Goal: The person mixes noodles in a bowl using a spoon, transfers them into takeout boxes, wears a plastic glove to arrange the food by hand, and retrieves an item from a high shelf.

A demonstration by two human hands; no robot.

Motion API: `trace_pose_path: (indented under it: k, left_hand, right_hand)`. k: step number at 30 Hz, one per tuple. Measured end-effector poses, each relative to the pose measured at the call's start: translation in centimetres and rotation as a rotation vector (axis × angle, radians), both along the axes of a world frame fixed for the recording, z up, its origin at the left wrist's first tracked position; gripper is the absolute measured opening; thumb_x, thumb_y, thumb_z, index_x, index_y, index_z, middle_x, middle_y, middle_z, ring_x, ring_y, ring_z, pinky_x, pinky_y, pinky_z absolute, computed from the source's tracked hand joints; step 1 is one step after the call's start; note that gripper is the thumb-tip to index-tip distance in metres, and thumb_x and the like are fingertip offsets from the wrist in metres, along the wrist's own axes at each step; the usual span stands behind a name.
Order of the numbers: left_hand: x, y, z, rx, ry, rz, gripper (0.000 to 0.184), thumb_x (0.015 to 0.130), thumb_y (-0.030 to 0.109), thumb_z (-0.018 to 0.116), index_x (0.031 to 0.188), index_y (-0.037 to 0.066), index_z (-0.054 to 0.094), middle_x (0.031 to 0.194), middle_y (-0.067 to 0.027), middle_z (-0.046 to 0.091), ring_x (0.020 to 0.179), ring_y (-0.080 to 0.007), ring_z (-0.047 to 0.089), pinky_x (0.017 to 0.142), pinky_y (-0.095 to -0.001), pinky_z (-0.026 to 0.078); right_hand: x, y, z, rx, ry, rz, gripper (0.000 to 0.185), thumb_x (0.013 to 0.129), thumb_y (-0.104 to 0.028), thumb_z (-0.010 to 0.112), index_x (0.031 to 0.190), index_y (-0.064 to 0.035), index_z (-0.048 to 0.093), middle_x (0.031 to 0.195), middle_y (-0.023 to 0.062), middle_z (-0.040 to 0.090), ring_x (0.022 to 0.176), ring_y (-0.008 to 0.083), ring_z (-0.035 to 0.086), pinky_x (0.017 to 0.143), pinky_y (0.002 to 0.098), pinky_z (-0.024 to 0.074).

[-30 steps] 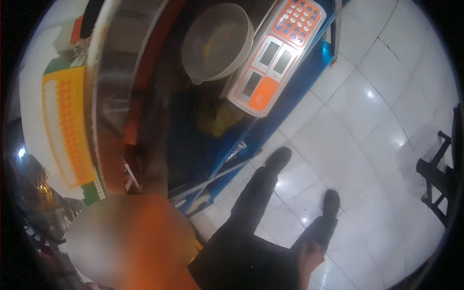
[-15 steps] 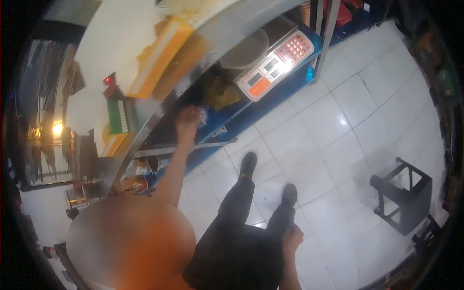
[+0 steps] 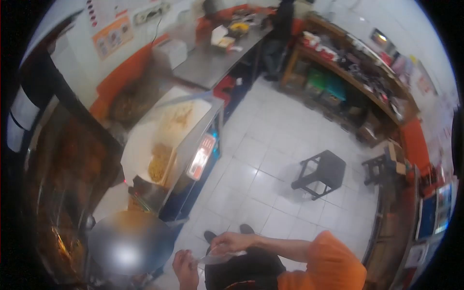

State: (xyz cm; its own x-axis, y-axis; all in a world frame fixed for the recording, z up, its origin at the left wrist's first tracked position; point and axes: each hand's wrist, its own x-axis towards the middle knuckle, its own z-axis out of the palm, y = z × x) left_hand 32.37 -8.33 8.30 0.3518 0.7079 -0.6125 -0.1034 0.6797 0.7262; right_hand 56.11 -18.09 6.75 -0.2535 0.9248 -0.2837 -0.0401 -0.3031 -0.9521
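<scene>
A thin, translucent plastic bag [image 3: 218,258] stretches between my two hands, low in front of my dark apron. My left hand [image 3: 185,268] pinches its left end, fingers closed. At the other end, my right hand [image 3: 233,243] is closed on the bag, its forearm reaching in from the orange sleeve. Motion blur hides the bag's opening. To the left stands a counter with a white tray [image 3: 191,108], on which a yellow crumbly food heap [image 3: 160,166] lies. A scale [image 3: 201,157] sits on the shelf beneath.
A black stool [image 3: 325,172] stands on the white tiled floor, with a second stool [image 3: 376,169] behind it. A steel table [image 3: 208,67] runs along the back, near a person [image 3: 280,38] in dark clothes. A loaded wooden shelf [image 3: 348,72] lines the far right wall.
My left hand has come out from the under-counter shelf with the plastic. My right hand has risen from my side and grips it too. The view has tilted up towards the room.
</scene>
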Motion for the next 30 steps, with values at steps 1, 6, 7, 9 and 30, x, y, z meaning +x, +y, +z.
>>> trace_pose_path:
  k: [1, 6, 7, 9, 30]
  left_hand:
    - [-2.2, 0.3, -1.3, 0.432, 0.102, -0.106, 0.014, 0.093, 0.004, 0.059, 0.107, 0.006, 0.056, 0.101, -0.0054, 0.061, 0.069, -0.005, 0.05, 0.054, -0.0183, 0.036]
    - [-8.3, 3.5, -0.4, 0.44, 0.164, 0.002, 0.026, 0.091, 0.009, 0.058, 0.117, 0.007, 0.056, 0.121, -0.0095, 0.058, 0.1, -0.0157, 0.057, 0.084, -0.0287, 0.046]
    - [-8.5, 4.0, 0.3, 0.496, 0.183, 0.045, 0.041, 0.089, 0.01, 0.059, 0.129, 0.002, 0.05, 0.128, -0.0127, 0.056, 0.111, -0.0187, 0.054, 0.093, -0.0304, 0.044]
    - [-8.4, 3.5, 3.7, 0.979, 0.335, -0.155, 0.065, 0.087, 0.013, 0.062, 0.146, -0.001, 0.038, 0.139, -0.0153, 0.049, 0.128, -0.0243, 0.047, 0.106, -0.0332, 0.036]
    - [-8.0, 6.6, 9.9, 0.685, -0.197, -0.025, 0.05, 0.08, 0.009, 0.079, 0.126, 0.002, 0.061, 0.122, -0.0131, 0.066, 0.114, -0.022, 0.062, 0.096, -0.0349, 0.049]
  right_hand:
    - [-1.5, -0.2, 0.8, 0.008, 0.079, -0.02, 0.035, 0.095, -0.027, 0.066, 0.123, -0.0056, 0.062, 0.106, 0.0075, 0.069, 0.101, 0.0157, 0.062, 0.094, 0.0341, 0.0474]
    - [-7.4, 1.8, 3.2, 0.164, 0.092, -0.251, 0.026, 0.098, -0.025, 0.062, 0.107, -0.0022, 0.067, 0.095, 0.0037, 0.069, 0.091, 0.0142, 0.063, 0.08, 0.0321, 0.0511]
    - [-8.0, 2.9, 2.7, 0.219, -0.01, -0.221, 0.026, 0.098, -0.026, 0.062, 0.104, -0.0014, 0.067, 0.09, 0.0061, 0.068, 0.085, 0.0162, 0.063, 0.076, 0.0334, 0.0512]
    - [-8.7, 5.0, 4.4, 0.275, -0.276, -0.094, 0.029, 0.098, -0.027, 0.06, 0.094, 0.0005, 0.066, 0.08, 0.0144, 0.067, 0.075, 0.0233, 0.064, 0.07, 0.0376, 0.0509]
    - [-6.7, 18.9, 14.9, 0.384, -0.04, 0.144, 0.059, 0.082, -0.007, 0.077, 0.137, -0.006, 0.055, 0.086, 0.0037, 0.069, 0.077, 0.0082, 0.064, 0.069, 0.0268, 0.0528]
